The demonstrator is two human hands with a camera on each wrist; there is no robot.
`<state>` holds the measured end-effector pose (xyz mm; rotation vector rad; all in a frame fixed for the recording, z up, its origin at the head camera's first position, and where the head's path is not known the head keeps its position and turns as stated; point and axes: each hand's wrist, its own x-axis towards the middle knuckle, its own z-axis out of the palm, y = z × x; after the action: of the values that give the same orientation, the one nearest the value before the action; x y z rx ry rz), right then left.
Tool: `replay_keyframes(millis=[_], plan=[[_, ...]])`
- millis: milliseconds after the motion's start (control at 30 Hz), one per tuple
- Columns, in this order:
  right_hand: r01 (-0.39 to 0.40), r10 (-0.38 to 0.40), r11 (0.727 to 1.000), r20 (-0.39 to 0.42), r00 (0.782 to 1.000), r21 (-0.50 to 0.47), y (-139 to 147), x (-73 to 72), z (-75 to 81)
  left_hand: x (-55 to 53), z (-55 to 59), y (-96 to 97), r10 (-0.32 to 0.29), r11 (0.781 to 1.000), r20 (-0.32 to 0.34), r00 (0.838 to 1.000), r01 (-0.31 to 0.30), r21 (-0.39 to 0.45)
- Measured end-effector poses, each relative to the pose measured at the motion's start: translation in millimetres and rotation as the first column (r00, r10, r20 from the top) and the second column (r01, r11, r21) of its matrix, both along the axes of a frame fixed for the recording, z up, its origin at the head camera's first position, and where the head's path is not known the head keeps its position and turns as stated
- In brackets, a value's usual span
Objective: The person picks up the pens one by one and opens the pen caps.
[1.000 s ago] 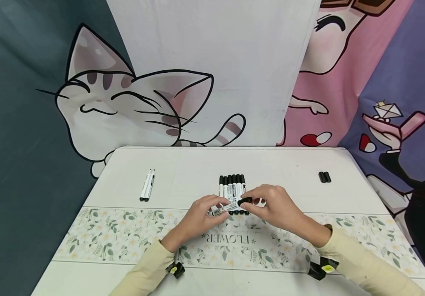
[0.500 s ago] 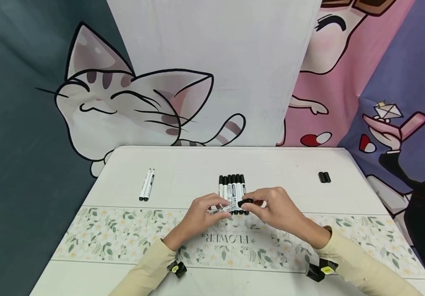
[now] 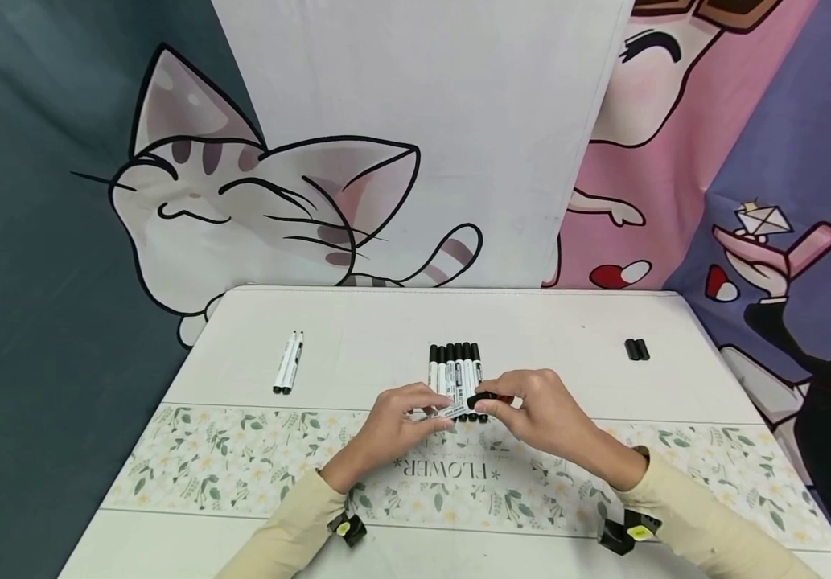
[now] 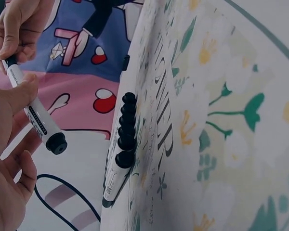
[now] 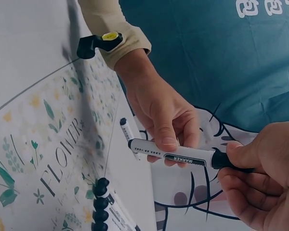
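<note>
In the head view my left hand (image 3: 395, 420) pinches the white body of a marker (image 5: 183, 158) between thumb and fingers. My right hand (image 3: 540, 408) grips the marker's black cap (image 5: 221, 160) at the other end. The cap sits against the body, in line with it, in the right wrist view. The marker is held above the table, its black tail end (image 4: 56, 143) facing the camera in the left wrist view. Just beyond the hands lies a row of several capped markers (image 3: 456, 371), side by side with caps pointing away; the held marker overlaps their near ends.
Two uncapped markers (image 3: 289, 363) lie together on the table's left side, tips away from me. Two loose black caps (image 3: 636, 349) lie side by side at the right. A flower-printed band (image 3: 256, 458) crosses the white table (image 3: 372, 322), with printed curtains behind it.
Both hands keep their hold on the marker and its cap. The right hand has dropped very slightly, and the marker shows a little less between the hands.
</note>
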<state>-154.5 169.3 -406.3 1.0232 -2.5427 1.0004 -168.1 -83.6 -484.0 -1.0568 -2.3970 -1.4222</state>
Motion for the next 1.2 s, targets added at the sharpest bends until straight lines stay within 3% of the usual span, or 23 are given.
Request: replay_keyframes(millis=[467, 600, 733, 1000, 1200], plan=[[-0.034, 0.034, 0.999, -0.123, 0.992, 0.006, 0, -1.9, -0.9, -2.2, 1.9, 1.1, -0.019, 1.000, -0.017, 1.000, 0.019, -0.007], [-0.041, 0.042, 0.999, -0.147, 0.988, 0.008, 0, -1.8, 0.5, -1.3, 2.2, 0.3, -0.015, 1.000, -0.072, 0.997, 0.015, -0.010], [-0.031, 0.030, 1.000, -0.113, 0.993, -0.002, 0, 0.1, 5.7, -0.2, 4.7, -2.1, 0.010, 1.000, -0.118, 0.993, -0.010, 0.006], [0.012, -0.015, 0.999, -0.071, 0.997, -0.046, 6, 2.5, 8.6, 0.2, 4.6, -7.5, 0.022, 0.999, -0.057, 0.998, -0.020, 0.032], [0.034, -0.049, 0.992, -0.130, 0.990, -0.118, 14, 1.2, 7.3, -0.1, 4.5, -13.1, 0.068, 0.998, -0.032, 0.997, -0.067, 0.016]])
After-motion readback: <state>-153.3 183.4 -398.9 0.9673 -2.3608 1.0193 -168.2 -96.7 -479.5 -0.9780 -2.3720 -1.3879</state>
